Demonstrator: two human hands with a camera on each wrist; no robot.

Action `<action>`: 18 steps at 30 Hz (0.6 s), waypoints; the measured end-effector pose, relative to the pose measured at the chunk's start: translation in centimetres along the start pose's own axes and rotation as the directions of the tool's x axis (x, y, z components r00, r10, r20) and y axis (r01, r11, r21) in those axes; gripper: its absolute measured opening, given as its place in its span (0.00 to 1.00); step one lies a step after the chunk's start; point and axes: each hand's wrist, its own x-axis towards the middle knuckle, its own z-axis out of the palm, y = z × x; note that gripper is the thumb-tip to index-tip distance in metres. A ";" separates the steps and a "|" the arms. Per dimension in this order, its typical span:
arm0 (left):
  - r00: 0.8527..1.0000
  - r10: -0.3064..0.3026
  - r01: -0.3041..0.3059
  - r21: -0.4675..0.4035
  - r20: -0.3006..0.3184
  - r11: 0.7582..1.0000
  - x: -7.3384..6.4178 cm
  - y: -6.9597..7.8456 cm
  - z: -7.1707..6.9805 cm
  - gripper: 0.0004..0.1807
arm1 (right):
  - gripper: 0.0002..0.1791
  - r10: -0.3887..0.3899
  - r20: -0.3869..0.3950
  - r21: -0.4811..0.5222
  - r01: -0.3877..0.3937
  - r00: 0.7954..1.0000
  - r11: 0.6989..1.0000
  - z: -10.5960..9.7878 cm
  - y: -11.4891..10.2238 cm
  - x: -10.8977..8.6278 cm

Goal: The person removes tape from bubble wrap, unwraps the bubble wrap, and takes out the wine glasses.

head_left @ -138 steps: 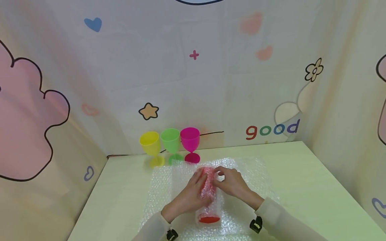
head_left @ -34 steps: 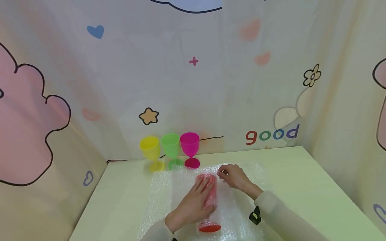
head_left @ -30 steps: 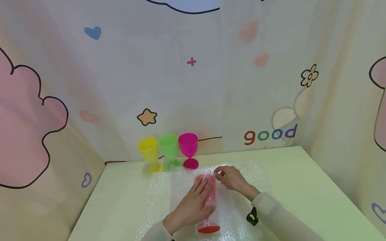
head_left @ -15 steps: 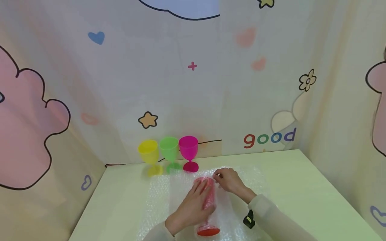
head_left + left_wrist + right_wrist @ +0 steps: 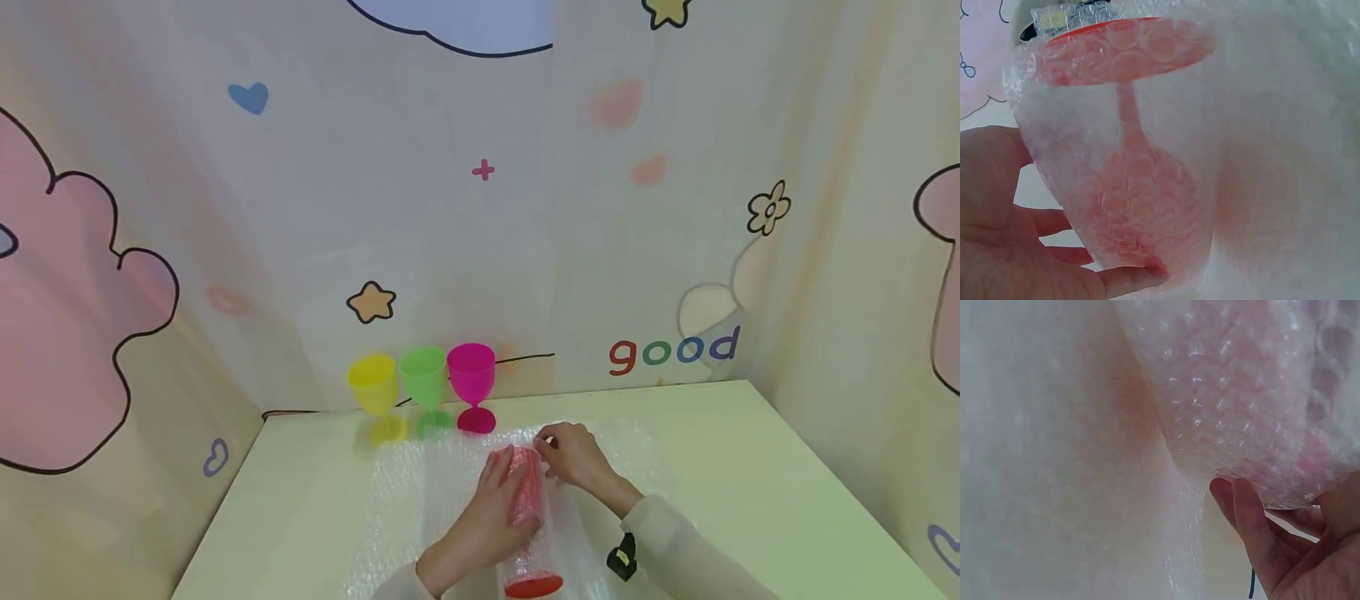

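Observation:
A red goblet (image 5: 534,587) lies on its side inside clear bubble wrap (image 5: 393,508), its base toward me. My left hand (image 5: 483,523) holds the wrapped goblet, fingers over the bowl and thumb along its right side. In the left wrist view, the red goblet (image 5: 1138,200) shows through the film, with the left hand (image 5: 1016,231) at its side. My right hand (image 5: 576,457) pinches the wrap beside the goblet's rim. The right wrist view shows thumb and finger of the right hand (image 5: 1291,550) at the wrap's edge (image 5: 1235,472).
A yellow goblet (image 5: 373,385), a green goblet (image 5: 425,377) and a magenta goblet (image 5: 472,375) stand upright in a row by the back wall. The pale table (image 5: 765,500) carries the spread wrap. Printed cloth (image 5: 420,208) hangs behind and at the sides.
The right hand has gone from the rim out to the right, then back in, pinching the wrap. The wrapped goblet has shifted slightly right under the left hand. The head view has tilted up.

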 end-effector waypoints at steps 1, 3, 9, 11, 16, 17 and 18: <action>1.000 -0.007 0.007 -0.002 0.002 1.000 0.1 0.1 -0.1 0.41 | 0.10 -0.001 -0.002 -0.003 0.001 1.000 1.000 -0.1 0.0 0.0; 1.000 -0.016 0.016 0.015 -0.003 1.000 0.2 0.3 0.0 0.40 | 0.10 0.003 -0.001 -0.009 -0.003 1.000 1.000 -0.1 0.0 0.0; 1.000 0.018 -0.021 0.172 0.017 0.985 0.7 0.6 0.9 0.43 | 0.07 -0.092 -0.070 -0.120 0.083 0.993 0.989 0.4 0.5 0.2; 0.999 0.033 -0.038 0.226 0.030 0.973 0.8 0.5 1.1 0.45 | 0.06 -0.126 -0.097 -0.154 0.110 0.987 0.982 0.3 0.6 0.3; 0.998 0.037 -0.051 0.267 0.056 0.962 0.4 0.2 1.2 0.45 | 0.05 -0.093 -0.077 -0.161 0.080 0.993 0.984 0.4 1.1 0.3; 0.998 0.045 -0.057 0.262 0.053 0.963 0.2 0.1 1.2 0.44 | 0.05 -0.085 -0.074 -0.153 0.073 0.994 0.985 0.4 1.1 0.3; 0.997 0.051 -0.063 0.253 0.051 0.966 0.1 0.0 1.2 0.44 | 0.05 -0.079 -0.070 -0.145 0.068 0.994 0.987 0.5 1.2 0.3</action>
